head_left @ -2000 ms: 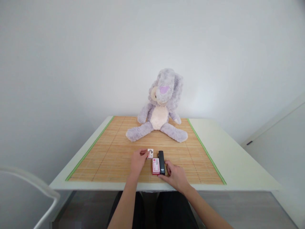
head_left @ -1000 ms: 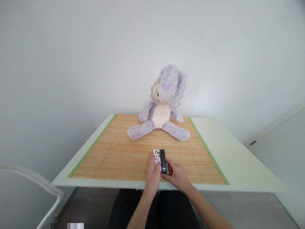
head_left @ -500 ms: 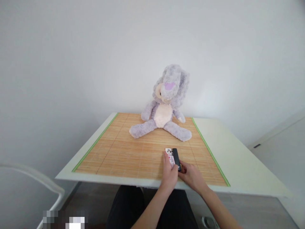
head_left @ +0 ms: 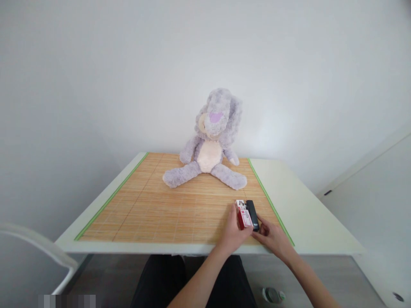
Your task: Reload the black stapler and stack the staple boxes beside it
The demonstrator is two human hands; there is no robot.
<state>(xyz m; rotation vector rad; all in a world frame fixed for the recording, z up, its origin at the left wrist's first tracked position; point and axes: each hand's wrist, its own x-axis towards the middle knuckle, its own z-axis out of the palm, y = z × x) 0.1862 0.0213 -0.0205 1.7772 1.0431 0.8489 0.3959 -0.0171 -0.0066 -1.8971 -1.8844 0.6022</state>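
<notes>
Near the front right of the bamboo mat lies a black stapler-like object, long and narrow. Pressed along its left side are small white-and-red printed boxes, one seemingly behind the other. My left hand is closed around the boxes from the left, its thumb at their near end. With fingers bent, my right hand grips the near right side of the black object. Part of the boxes is covered by my left fingers.
A lilac plush rabbit sits at the back of the mat against the wall. The white table extends to the right. A white curved rail stands at lower left, and a clear container is on the floor.
Both hands have moved right across the mat with the boxes and the black object side by side. More of the red box side shows now. The camera view has shifted slightly.
</notes>
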